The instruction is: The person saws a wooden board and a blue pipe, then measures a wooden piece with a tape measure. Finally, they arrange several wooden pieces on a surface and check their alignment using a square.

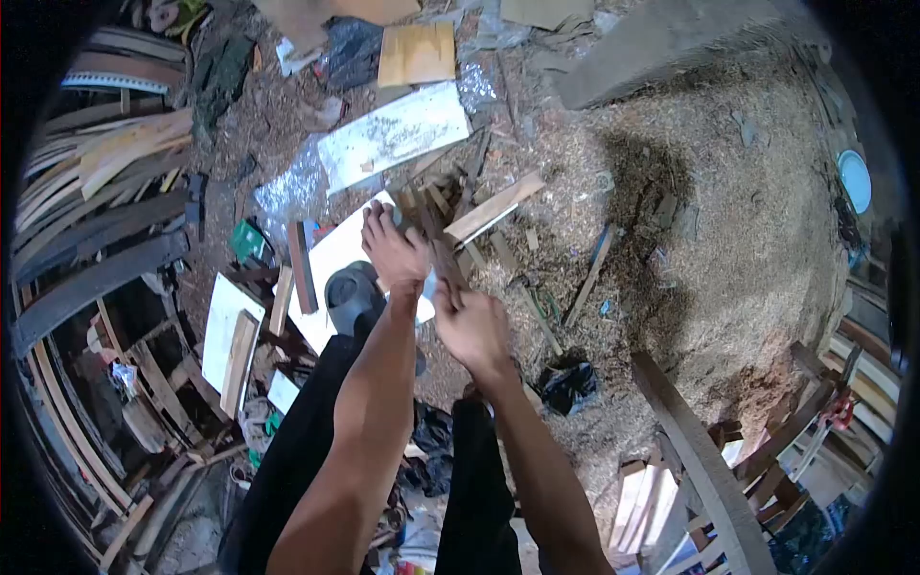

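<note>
My left hand [395, 251] reaches forward with its fingers stretched out and a little apart, beside a brown wooden piece [447, 266]. Whether its fingertips press on anything is hard to make out. My right hand [476, 333] is closed at the near end of that brown piece, its fingers curled and the thumb on top. Beyond both hands is a small heap of wood offcuts [436, 199]. A pale wooden strip [495, 207] lies just ahead and to the right. Under my left hand shows a white board [335, 241].
Sawdust and shavings [709, 278] cover the ground. Stacked planks [105, 225] line the left side. A wooden beam [698, 460] slants at the lower right. A black plastic bag [567, 387] lies right of my right hand. A speckled white board [395, 136] lies farther ahead.
</note>
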Demonstrator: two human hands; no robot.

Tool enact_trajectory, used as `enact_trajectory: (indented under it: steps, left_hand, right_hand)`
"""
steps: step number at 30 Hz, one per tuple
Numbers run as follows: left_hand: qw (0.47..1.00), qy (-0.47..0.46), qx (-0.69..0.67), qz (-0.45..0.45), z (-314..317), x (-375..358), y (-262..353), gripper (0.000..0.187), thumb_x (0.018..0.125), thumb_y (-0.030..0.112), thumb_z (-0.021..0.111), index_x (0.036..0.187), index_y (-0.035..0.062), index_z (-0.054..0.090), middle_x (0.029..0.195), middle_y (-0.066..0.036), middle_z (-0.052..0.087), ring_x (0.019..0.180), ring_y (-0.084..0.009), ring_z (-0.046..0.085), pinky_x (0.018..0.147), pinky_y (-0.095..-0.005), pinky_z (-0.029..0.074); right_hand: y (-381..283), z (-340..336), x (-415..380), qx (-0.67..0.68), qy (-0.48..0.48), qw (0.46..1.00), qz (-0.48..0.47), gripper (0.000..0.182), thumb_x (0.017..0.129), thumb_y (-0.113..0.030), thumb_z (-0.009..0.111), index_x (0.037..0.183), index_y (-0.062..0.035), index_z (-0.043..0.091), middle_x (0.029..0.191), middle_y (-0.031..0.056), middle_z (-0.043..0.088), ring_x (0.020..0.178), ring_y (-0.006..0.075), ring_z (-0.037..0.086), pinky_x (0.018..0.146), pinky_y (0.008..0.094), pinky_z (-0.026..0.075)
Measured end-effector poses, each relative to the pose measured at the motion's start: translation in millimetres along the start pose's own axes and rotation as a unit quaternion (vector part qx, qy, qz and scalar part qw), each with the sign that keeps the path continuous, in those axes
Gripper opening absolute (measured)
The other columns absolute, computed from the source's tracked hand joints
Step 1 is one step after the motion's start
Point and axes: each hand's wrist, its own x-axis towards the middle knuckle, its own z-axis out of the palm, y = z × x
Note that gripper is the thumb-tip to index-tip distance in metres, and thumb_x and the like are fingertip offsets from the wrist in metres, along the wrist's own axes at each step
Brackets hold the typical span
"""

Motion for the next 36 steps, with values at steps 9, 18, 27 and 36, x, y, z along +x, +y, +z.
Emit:
enact_trajectory:
  steps: [9,18,27,36]
  left_hand:
    - [0.998,0.004,-0.049,-0.039,-2.0,-4.4,0.8,0.044,0.078,0.014,0.049,0.120,-0.0010,0.053,0.135,-0.021,0.048,0.130,-0.0395,0.039,0.107,-0.0500,0.030]
    - [1.000,-0.009,-0.027,-0.006,-5.6,2.4,3.5,0.049,0.076,0.018,0.050,0.119,-0.0043,0.053,0.135,-0.024,0.046,0.131,-0.0416,0.037,0.108,-0.0524,0.028]
    - [0.999,-0.020,-0.030,-0.039,-3.9,2.1,2.8,0.047,0.076,0.016,0.050,0.119,-0.0017,0.054,0.138,-0.020,0.045,0.133,-0.0387,0.035,0.110,-0.0519,0.026]
    - [0.999,-0.015,-0.033,-0.024,2.3,7.0,2.6,0.047,0.078,0.016,0.050,0.121,-0.0025,0.053,0.139,-0.021,0.044,0.132,-0.0402,0.036,0.109,-0.0511,0.027]
  right_hand:
    - [5.0,-37.0,-97.4,0.100,0.031,0.995,-0.003,0.046,0.091,-0.040,0.055,0.078,0.0002,0.070,0.073,0.0264,0.065,0.074,0.0406,0.067,0.071,0.0487,0.054]
    - [-7.5,8.0,-12.2,0.000,-0.026,0.997,0.074,0.043,0.090,-0.042,0.053,0.084,-0.0026,0.071,0.080,0.0266,0.066,0.081,0.0434,0.066,0.075,0.0486,0.054]
    - [-28.4,-47.5,-104.4,0.022,-0.016,0.993,0.115,0.042,0.092,-0.043,0.052,0.095,-0.0045,0.070,0.077,0.0246,0.066,0.077,0.0439,0.066,0.069,0.0511,0.054]
    - [-9.9,14.7,15.8,0.006,0.051,0.998,0.041,0.045,0.091,-0.045,0.055,0.081,-0.0040,0.071,0.069,0.0246,0.063,0.069,0.0439,0.064,0.065,0.0490,0.051]
